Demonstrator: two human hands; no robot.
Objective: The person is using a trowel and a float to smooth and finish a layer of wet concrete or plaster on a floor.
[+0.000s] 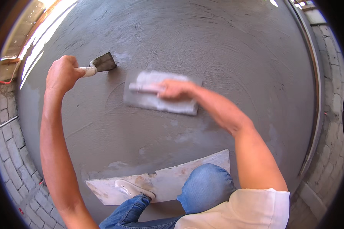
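Observation:
My left hand (pixel 63 74) is closed round the pale handle of a putty knife (pixel 104 62). The knife's dark, cement-smeared blade points right and meets the wet grey cement surface (pixel 225 45). Right of it, my right hand (pixel 176 89) grips the handle of a rectangular plastering trowel (pixel 160 101). That trowel lies flat against the cement, and both it and the hand are blurred by motion. Faint arcs and ridges mark the cement around the two tools.
Under my bent knee (pixel 206 187) lies a long whitish board (pixel 172 173) with a handle-like grip (pixel 132 189). Brickwork (pixel 13 152) borders the cement at left, and a raised straight edging strip (pixel 316 87) runs along the right. Bright sunlight (pixel 46 34) falls at the upper left.

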